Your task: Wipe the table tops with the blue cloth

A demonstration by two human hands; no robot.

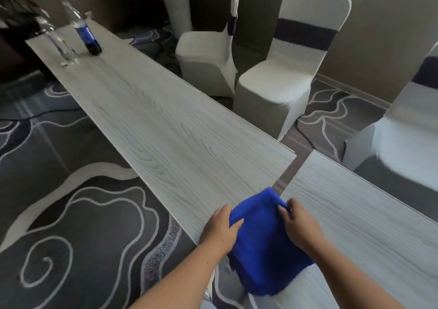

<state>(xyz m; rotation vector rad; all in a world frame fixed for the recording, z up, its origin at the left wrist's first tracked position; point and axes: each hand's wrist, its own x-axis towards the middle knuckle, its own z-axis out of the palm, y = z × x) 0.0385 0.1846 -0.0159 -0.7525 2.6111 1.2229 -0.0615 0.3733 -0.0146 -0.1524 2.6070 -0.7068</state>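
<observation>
Holding the blue cloth (263, 237) bunched over the gap between the long table (166, 119) and the near table (367, 214), the left hand (222, 228) grips its left edge and the right hand (298, 223) pinches its far corner with curled fingers. Wiping looks barely begun, with both tops left to do.

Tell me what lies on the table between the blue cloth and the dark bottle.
Nothing: the head view shows bare table top from blue cloth to dark bottle.
</observation>
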